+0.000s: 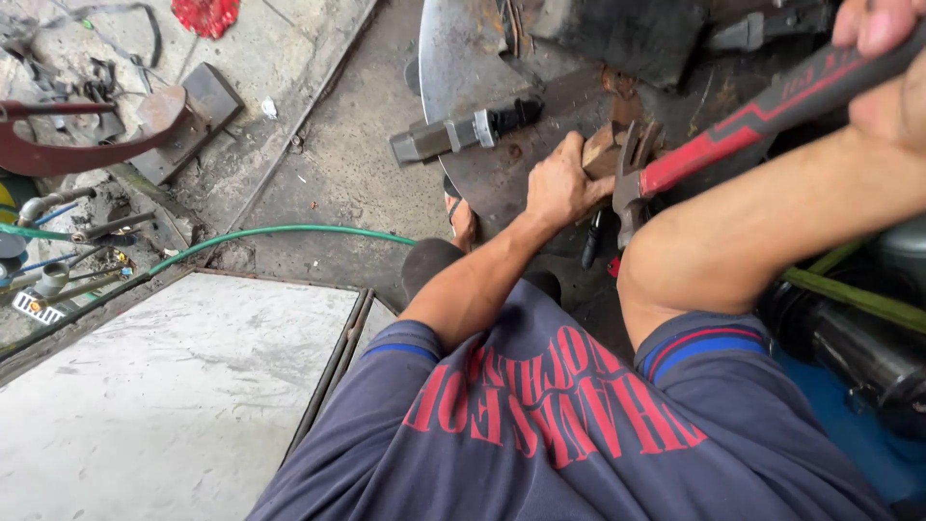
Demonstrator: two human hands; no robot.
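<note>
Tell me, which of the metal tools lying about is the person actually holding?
The red-handled hammer, gripped in the right hand. The grey bar tool lies untouched on the round plate.

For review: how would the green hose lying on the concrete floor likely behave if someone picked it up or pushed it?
The green hose would probably flop and bend, since it already lies in a long curve across the floor. It looks thin, so likely light for its length. Pushed sideways, it would more likely slide or snake than roll away.
</note>
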